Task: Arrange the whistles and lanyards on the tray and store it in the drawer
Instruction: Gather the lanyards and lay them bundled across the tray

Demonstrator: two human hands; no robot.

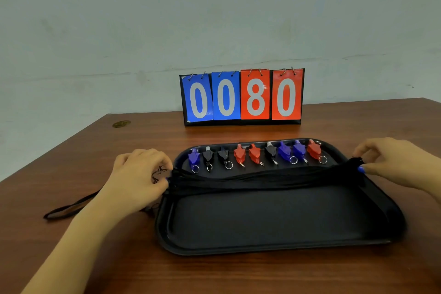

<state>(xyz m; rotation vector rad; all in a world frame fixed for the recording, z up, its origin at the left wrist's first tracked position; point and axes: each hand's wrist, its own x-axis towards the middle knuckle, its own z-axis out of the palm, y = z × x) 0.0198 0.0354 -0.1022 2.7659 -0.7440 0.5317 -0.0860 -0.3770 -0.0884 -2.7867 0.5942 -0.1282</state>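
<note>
A black tray [274, 243] lies on the wooden table. Along its far edge stand several whistles [255, 153] in a row, blue, black and red, each with a metal ring. A bundle of black lanyards [265, 178] stretches across the tray just in front of them. My left hand [140, 174] pinches the bundle's left end at the tray's left rim. My right hand [391, 162] pinches the right end at the right rim. One more black lanyard [69, 209] lies loose on the table, partly under my left forearm.
A flip scoreboard [242, 98] reading 0080 stands behind the tray against the wall. A small round brass fitting [121, 123] sits in the table's far left corner. The table's left edge runs diagonally past the loose lanyard.
</note>
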